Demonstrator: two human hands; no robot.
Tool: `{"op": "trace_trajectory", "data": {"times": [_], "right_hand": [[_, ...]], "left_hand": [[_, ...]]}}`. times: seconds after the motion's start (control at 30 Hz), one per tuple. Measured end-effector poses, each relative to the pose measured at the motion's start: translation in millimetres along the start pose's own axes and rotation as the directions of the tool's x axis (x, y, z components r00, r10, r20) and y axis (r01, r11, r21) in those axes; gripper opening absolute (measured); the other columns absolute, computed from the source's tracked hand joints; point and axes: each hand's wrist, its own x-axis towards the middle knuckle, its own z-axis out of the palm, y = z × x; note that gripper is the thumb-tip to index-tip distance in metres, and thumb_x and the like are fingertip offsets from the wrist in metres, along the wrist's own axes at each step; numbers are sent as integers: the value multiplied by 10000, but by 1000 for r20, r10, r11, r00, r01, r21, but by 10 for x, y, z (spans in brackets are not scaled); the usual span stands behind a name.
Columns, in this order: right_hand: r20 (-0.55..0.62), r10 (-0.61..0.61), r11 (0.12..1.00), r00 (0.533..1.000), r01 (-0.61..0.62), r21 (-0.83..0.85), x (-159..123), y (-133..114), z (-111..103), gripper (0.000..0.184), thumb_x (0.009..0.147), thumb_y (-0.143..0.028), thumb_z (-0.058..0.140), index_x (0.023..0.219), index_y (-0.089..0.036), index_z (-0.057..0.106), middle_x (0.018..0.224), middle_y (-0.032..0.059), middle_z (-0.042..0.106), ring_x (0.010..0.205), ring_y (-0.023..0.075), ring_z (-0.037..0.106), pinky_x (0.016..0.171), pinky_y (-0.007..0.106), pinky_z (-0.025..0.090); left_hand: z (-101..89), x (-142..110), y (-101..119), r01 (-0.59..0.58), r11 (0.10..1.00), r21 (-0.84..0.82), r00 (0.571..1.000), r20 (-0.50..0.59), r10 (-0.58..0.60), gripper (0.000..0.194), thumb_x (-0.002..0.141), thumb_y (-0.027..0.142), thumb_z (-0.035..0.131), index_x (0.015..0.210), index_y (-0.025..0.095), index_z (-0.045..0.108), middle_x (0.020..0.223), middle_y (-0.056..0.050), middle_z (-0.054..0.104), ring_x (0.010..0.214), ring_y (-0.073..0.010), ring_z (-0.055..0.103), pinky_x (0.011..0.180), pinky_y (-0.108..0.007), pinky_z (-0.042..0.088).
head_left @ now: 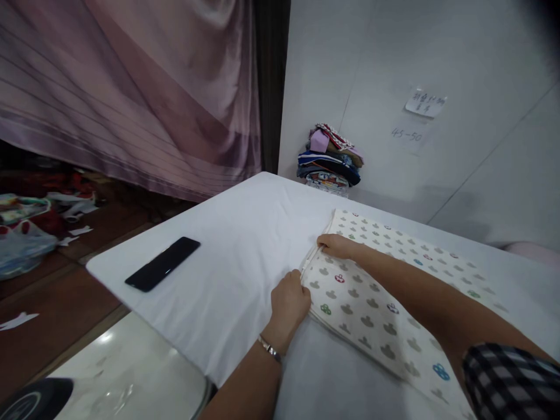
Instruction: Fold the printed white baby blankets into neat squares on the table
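Observation:
A white cloth (359, 297) printed with small grey shapes and a few coloured ones lies in layers on the white-covered table (245, 227). My left hand (290, 296), with a silver bracelet at the wrist, is closed on the cloth's near left corner. Farther along the same left edge, my right hand (336, 245) grips the cloth with the thumb side on top. My right forearm crosses over the fabric, and a black-and-white checked sleeve shows at the elbow. Part of the cloth runs out of view at the lower right.
A black phone (163, 264) lies on the table's left part. A stack of folded clothes (329, 160) stands at the back against the wall. Handwritten paper (426, 103) is stuck there. A pink curtain (175, 87) hangs at left, with plastic bags (21, 251) below on the floor.

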Motion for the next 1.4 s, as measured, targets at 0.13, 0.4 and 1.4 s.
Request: {"op": "trace_trajectory", "data": {"times": [0.13, 0.4, 1.4], "right_hand": [[-23, -8, 1000, 1000, 8, 1, 42, 9, 46, 186, 782, -106, 464, 889, -178, 599, 951, 66, 610, 861, 181, 543, 780, 272, 393], [-31, -46, 998, 998, 45, -40, 77, 86, 105, 178, 783, -102, 502, 903, -174, 613, 1039, 74, 553, 850, 166, 547, 766, 265, 392], [-16, -214, 977, 977, 214, -21, -43, 174, 90, 164, 802, -125, 468, 879, -156, 608, 928, 92, 594, 860, 190, 557, 811, 315, 439]], "left_hand": [[15, 9, -10, -16, 1000, -1, 1000, -9, 16, 166, 784, 203, 449, 936, 203, 514, 936, -64, 619, 861, -218, 584, 684, -304, 392], [-5, 7, -5, -19, 1000, 0, 1000, 6, 19, 189, 783, 193, 433, 954, 200, 514, 946, -74, 620, 868, -218, 584, 692, -311, 394], [-32, -17, -11, -91, 994, 54, 996, 18, 90, 347, 809, 204, 419, 1138, 254, 518, 963, -36, 578, 869, -187, 573, 696, -293, 420]]}}
